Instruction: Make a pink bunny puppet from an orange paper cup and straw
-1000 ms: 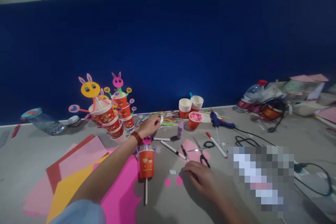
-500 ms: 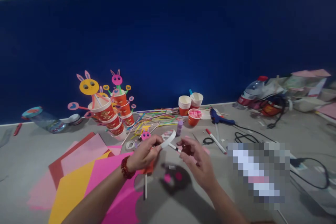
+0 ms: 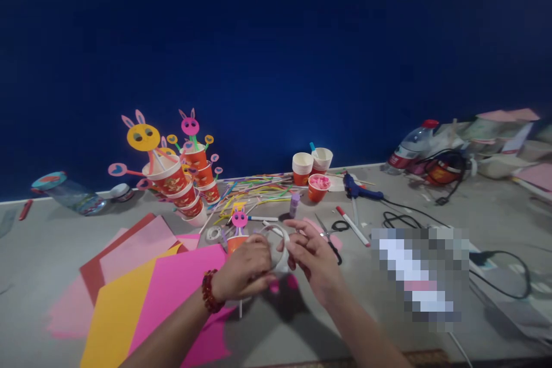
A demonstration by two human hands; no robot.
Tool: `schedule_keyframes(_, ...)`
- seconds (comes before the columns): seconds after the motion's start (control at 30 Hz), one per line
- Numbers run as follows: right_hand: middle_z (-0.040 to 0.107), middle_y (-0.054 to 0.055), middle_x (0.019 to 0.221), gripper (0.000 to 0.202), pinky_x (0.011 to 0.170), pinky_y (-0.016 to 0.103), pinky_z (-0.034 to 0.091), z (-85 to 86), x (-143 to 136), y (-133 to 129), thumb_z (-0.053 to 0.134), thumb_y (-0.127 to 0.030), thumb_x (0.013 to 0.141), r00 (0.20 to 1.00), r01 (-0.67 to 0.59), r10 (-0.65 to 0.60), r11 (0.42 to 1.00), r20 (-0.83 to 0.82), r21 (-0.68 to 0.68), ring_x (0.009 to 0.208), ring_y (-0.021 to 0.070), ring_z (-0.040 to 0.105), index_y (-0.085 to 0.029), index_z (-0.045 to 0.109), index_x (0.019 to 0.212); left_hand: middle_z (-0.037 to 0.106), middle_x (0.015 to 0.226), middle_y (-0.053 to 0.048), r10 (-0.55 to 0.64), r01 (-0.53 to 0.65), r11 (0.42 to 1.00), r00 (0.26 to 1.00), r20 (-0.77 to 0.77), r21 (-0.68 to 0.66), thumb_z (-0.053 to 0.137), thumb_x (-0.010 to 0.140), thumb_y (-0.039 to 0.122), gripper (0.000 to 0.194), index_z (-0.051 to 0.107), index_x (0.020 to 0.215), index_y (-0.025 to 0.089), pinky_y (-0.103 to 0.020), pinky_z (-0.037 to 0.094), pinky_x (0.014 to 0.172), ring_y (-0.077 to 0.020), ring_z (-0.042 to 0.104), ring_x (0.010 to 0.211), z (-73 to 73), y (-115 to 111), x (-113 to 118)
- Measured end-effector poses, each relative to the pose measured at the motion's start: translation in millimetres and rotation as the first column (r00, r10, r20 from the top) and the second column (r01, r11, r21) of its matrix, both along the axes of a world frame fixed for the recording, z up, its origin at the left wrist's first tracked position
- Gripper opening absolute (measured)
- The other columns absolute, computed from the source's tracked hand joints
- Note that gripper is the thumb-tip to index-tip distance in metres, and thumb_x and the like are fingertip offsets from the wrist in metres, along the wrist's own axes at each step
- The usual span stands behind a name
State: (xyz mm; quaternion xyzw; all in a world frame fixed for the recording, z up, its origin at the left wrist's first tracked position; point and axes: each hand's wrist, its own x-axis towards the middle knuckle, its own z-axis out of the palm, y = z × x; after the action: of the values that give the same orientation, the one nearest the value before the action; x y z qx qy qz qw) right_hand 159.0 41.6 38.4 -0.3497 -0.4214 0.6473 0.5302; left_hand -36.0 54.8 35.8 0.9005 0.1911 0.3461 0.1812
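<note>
Between my hands is a roll of white tape (image 3: 283,263), its ring turned toward me. My left hand (image 3: 246,265), with a red bead bracelet at the wrist, is closed on the left side of the roll. At the roll's right rim, the thumb and fingers of my right hand (image 3: 314,259) pinch; whether they hold a loose tape end I cannot make out. Just behind my left hand stands a small orange cup (image 3: 235,241) with a pink rabbit head (image 3: 240,217) above it. Two pink paper dots (image 3: 293,282) lie under the roll.
Pink, yellow and red paper sheets (image 3: 172,293) spread at left, with decorated cup stacks (image 3: 166,178) behind. Scissors (image 3: 330,238), a red-capped marker (image 3: 353,227) and a blue glue gun (image 3: 360,188) with its cord lie right. Colourful sticks (image 3: 259,190) and paper cups (image 3: 303,167) line the back.
The roll of tape has turned from nearly edge-on to ring-facing and come lower. My right hand has moved in to touch it. The scissors and small rabbit cup show more fully.
</note>
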Motion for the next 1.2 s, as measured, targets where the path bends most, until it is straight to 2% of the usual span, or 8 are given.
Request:
schedule_keyframes(0.13, 0.069, -0.001, 0.078, 0.052, 0.053, 0.024, 0.045, -2.8, 2, -2, 0.08, -0.04, 0.079, 0.997, -0.065, 0.062, 0.995, 0.037, 0.073, 0.055, 0.0115, 0.054, -0.025, 0.056, 0.122, 0.064, 0.088, -0.006, 0.072, -0.067, 0.995, 0.994, -0.079, 0.068, 0.042, 0.099, 0.026, 0.018, 0.058, 0.091, 0.022, -0.048, 0.041, 0.11, -0.0199, 0.061, 0.088, 2.6, -1, 2)
schedule_keyframes(0.23, 0.069, 0.0, 0.081, 0.05, 0.057, 0.024, 0.047, -6.6, 2, -5, 0.074, -0.034, 0.084, 0.987, -0.033, 0.001, 0.979, 0.16, 0.203, 0.061, 0.0125, 0.057, -0.025, 0.054, 0.129, 0.064, 0.104, -0.01, 0.188, -0.18, 0.978, 0.979, 0.075, -0.107, 0.048, 0.097, 0.029, 0.016, 0.061, 0.099, 0.021, -0.048, 0.043, 0.107, -0.0239, 0.06, 0.105, 3.3, -5, 5)
schedule_keyframes(0.37, 0.068, -0.001, 0.078, 0.046, 0.064, 0.025, 0.05, -12.0, -1, -9, 0.067, -0.025, 0.089, 0.932, 0.039, -0.158, 0.938, 0.326, 0.344, 0.066, 0.0136, 0.061, -0.024, 0.053, 0.133, 0.064, 0.109, -0.009, 0.414, -0.3, 0.856, 0.886, 0.211, -0.421, 0.052, 0.098, 0.032, 0.014, 0.06, 0.101, 0.021, -0.039, 0.05, 0.094, -0.0234, 0.061, 0.107, 2.2, -11, 13)
schedule_keyframes(0.53, 0.073, 0.003, 0.089, 0.049, 0.074, 0.029, 0.055, -21.2, -2, -11, 0.059, -0.023, 0.094, 0.851, -0.063, -0.189, 0.89, 0.491, 0.452, 0.079, 0.0185, 0.069, -0.024, 0.048, 0.142, 0.065, 0.106, -0.007, 0.44, -0.247, 0.793, 0.864, 0.243, -0.557, 0.057, 0.097, 0.032, 0.012, 0.062, 0.101, 0.021, -0.036, 0.049, 0.093, -0.0221, 0.062, 0.103, 3.2, -14, 22)
schedule_keyframes(0.63, 0.073, 0.006, 0.099, 0.052, 0.078, 0.032, 0.056, -21.2, 6, -8, 0.06, -0.021, 0.093, 0.801, -0.085, -0.26, 0.842, 0.539, 0.533, 0.083, 0.0201, 0.069, -0.026, 0.047, 0.143, 0.063, 0.099, -0.006, 0.438, -0.267, 0.819, 0.862, 0.253, -0.508, 0.055, 0.098, 0.027, 0.009, 0.06, 0.093, 0.021, -0.032, 0.049, 0.085, -0.0196, 0.061, 0.095, 2.3, -16, 24)
schedule_keyframes(0.77, 0.067, 0.006, 0.1, 0.039, 0.065, 0.028, 0.053, -12.0, 17, 0, 0.066, -0.024, 0.09, 0.836, -0.048, -0.298, 0.797, 0.461, 0.602, 0.07, 0.0158, 0.061, -0.025, 0.06, 0.128, 0.061, 0.094, -0.004, 0.408, -0.352, 0.899, 0.889, 0.209, -0.26, 0.055, 0.097, 0.017, 0.005, 0.056, 0.094, 0.021, -0.033, 0.045, 0.086, -0.0189, 0.057, 0.093, -0.8, -19, 23)
schedule_keyframes(0.93, 0.061, 0.001, 0.084, 0.006, 0.057, 0.023, 0.046, -6.8, 14, 7, 0.07, -0.026, 0.088, 0.93, 0.007, -0.186, 0.872, 0.318, 0.489, 0.065, 0.0125, 0.056, -0.021, 0.067, 0.091, 0.062, 0.094, -0.003, 0.385, -0.374, 0.921, 0.915, 0.121, -0.104, 0.051, 0.096, 0.012, 0.011, 0.056, 0.096, 0.021, -0.042, 0.041, 0.097, -0.0191, 0.056, 0.093, -2.7, -20, 24)
schedule_keyframes(1.2, 0.056, -0.001, 0.078, 0.013, 0.054, 0.023, 0.04, -15.9, 4, 6, 0.069, -0.028, 0.089, 0.977, -0.023, -0.053, 0.936, 0.206, 0.351, 0.061, 0.0109, 0.049, -0.02, 0.063, 0.08, 0.065, 0.103, -0.006, 0.396, -0.372, 0.913, 0.907, 0.143, -0.168, 0.053, 0.095, 0.015, 0.011, 0.055, 0.104, 0.022, -0.043, 0.045, 0.099, -0.0207, 0.059, 0.101, -5.0, -17, 23)
